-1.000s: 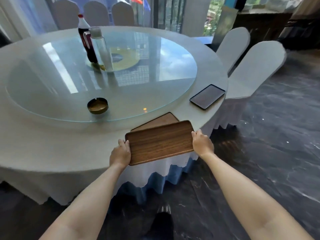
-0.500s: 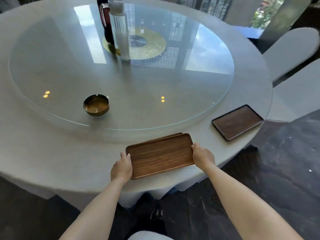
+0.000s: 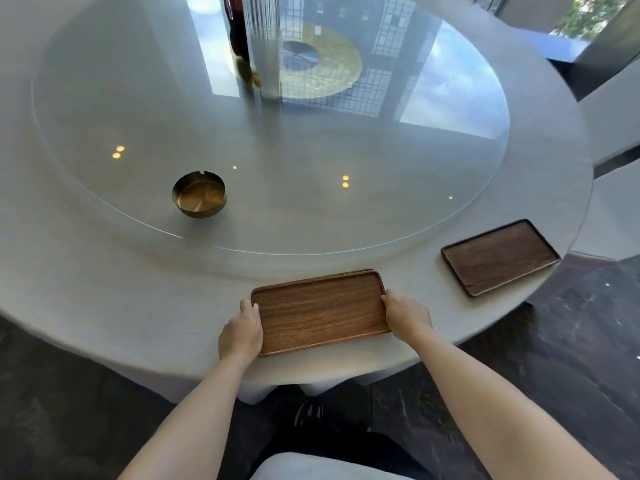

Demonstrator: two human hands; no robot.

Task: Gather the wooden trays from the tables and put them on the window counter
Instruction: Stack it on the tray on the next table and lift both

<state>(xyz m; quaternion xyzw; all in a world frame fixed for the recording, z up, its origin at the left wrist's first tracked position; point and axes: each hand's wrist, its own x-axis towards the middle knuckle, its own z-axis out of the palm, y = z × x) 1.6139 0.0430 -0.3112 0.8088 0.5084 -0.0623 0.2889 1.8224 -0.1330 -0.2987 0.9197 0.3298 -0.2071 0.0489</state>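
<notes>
Grey-clothed round table [image 3: 104,306] over dark marble floor [image 3: 571,358].

head view, looking steeply down, close over table [image 3: 104,306] edge.

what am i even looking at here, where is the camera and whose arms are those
There is no machine here. The camera is worn on a person's head and looks forward and down, so the two bare arms coming in from the bottom are that person's own. The left hand and right hand grip the short ends of a light wooden tray at the near edge of a round table. A thin edge showing along its far side suggests a second tray beneath it. A darker wooden tray lies to the right on the table. On the glass turntable stand a brass ashtray and, further back, a clear bottle beside a dark bottle.
</notes>
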